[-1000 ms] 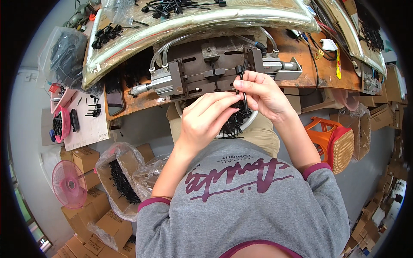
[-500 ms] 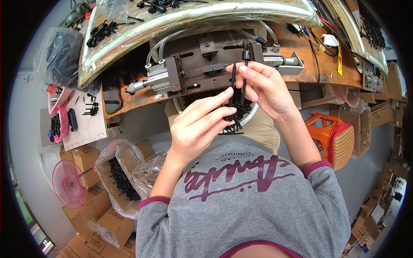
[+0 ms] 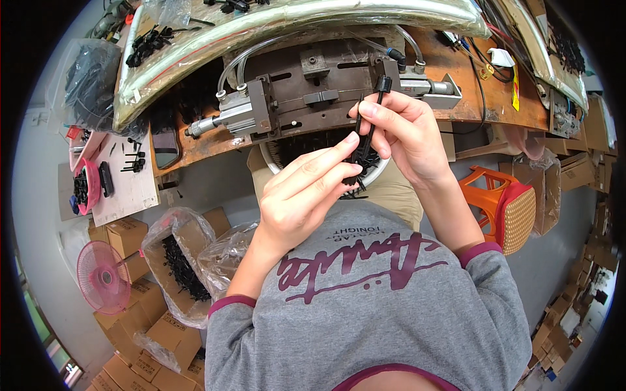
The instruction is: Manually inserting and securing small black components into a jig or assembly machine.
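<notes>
A slim black rod with a ribbed cylindrical knob (image 3: 383,84) at its top is gripped in the curled fingers of my right hand (image 3: 412,133). Beside it, almost parallel, stands a thinner black pointed stick (image 3: 359,116). My left hand (image 3: 303,192) closes on that stick's lower part with thumb and fingertips, while my right thumb and forefinger touch it higher up. The two black pieces are very close together; whether they touch cannot be seen. Below both hands, a white round basket (image 3: 268,156) on my lap holds many similar black pieces, partly hidden by my fingers.
A dark metal fixture (image 3: 306,98) with pneumatic cylinders (image 3: 236,120) and clear hoses sits on the wooden bench ahead. At left are a pink basket (image 3: 93,186), a bagged box of black parts (image 3: 179,267) and a pink fan (image 3: 104,277). An orange stool (image 3: 489,195) stands right.
The knobbed rod has tilted, its top leaning further right. My right thumb and forefinger have come against the thin stick. My left hand has hardly moved.
</notes>
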Available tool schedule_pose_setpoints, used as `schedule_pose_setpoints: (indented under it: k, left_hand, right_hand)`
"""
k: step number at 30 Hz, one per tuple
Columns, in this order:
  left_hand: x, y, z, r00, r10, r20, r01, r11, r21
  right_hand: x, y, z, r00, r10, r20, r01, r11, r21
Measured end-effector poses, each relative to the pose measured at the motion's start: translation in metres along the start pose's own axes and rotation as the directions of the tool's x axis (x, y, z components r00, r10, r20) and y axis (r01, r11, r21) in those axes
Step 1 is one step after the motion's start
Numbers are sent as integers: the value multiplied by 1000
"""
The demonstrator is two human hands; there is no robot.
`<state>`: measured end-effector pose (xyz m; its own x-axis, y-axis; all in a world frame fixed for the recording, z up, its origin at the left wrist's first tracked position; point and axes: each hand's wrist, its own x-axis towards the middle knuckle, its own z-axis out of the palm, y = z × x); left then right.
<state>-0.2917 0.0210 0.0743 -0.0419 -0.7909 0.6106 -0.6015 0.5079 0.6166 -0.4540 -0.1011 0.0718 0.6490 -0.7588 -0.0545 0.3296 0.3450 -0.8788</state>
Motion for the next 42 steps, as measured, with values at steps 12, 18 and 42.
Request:
schedule_pose_setpoints:
  k: [12,18,42]
  left_hand:
    - [-8,-1,4,1000,-28,0,28,999,28]
    - [-2,-24,10,995,-93,-20,95,974,205]
    - [-2,-63,33,987,-151,50,100,834,542]
  right_hand:
    - [-3,4,0,1000,0,-19,-1,997,-82]
    - [1,12,-2,967,-178,-185,114,944,-310]
    - [-17,19,-6,700,-559,444,611,147,-778]
